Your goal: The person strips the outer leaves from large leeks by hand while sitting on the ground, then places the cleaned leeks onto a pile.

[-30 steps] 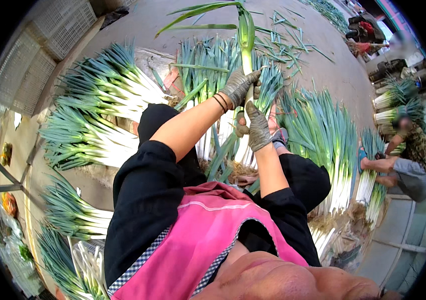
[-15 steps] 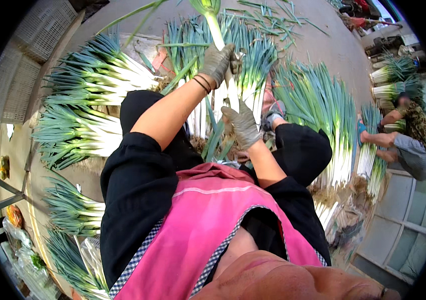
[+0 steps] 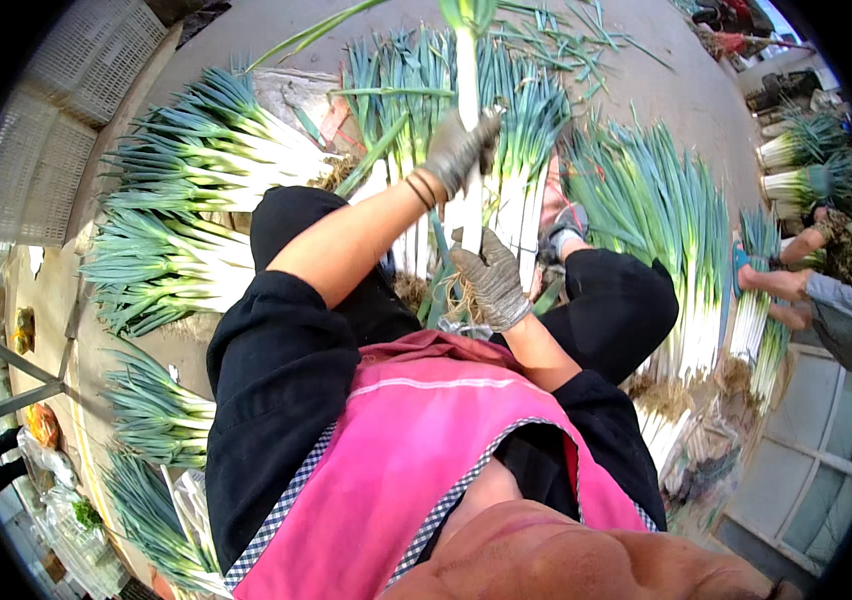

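A long green onion [image 3: 468, 85] stands nearly upright in front of me, its leafy top running past the upper edge. My left hand [image 3: 458, 155], in a grey glove, is closed around the middle of its white stem. At the lower end, my right hand [image 3: 493, 285], also gloved, has its fingers curled against the stem. Pale roots [image 3: 454, 298] hang beside those fingers. Behind the held stalk lies a bundle of green onions [image 3: 526, 120], leaves pointing away from me.
Piles of green onions lie left [image 3: 181, 250] and right [image 3: 666, 230] of my knees. Cut leaves [image 3: 586, 45] litter the far floor. White plastic crates [image 3: 86, 70] stand at the far left. Another person [image 3: 831, 280] works at the right beside more bundles.
The held green onion has swung more upright, and both hands have shifted slightly right in the view. My right fingers have closed in at its lower end. The other person has bent lower.
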{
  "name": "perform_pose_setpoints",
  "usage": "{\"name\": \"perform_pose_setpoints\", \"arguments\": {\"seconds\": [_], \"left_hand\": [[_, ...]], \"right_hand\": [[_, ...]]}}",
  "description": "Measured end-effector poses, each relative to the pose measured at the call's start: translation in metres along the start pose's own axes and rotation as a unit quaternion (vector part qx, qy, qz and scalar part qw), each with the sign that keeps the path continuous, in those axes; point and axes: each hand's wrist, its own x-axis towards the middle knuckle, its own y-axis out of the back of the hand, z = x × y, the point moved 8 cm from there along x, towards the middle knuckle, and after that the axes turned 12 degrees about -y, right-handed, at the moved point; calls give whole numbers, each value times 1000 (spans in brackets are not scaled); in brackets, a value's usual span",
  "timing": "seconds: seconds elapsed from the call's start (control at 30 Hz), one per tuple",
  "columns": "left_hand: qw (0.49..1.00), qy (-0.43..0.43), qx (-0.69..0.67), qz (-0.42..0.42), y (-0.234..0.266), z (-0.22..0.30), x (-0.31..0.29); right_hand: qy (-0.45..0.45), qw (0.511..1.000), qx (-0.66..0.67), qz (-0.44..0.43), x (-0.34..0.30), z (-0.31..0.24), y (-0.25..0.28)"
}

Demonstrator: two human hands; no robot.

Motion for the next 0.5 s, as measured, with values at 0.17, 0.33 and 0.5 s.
{"name": "perform_pose_setpoints", "arguments": {"seconds": [0.17,0.33,0.5], "left_hand": [[991,120,56,23,-8,-11,-19],[987,89,133,4,0,-12,-4],[966,59,242,-65,20,5,2]], "right_hand": [[-64,996,-58,-28,8,32,1],[-38,979,-201,-18,-29,12,2],[-24,990,-57,-123,12,29,26]]}}
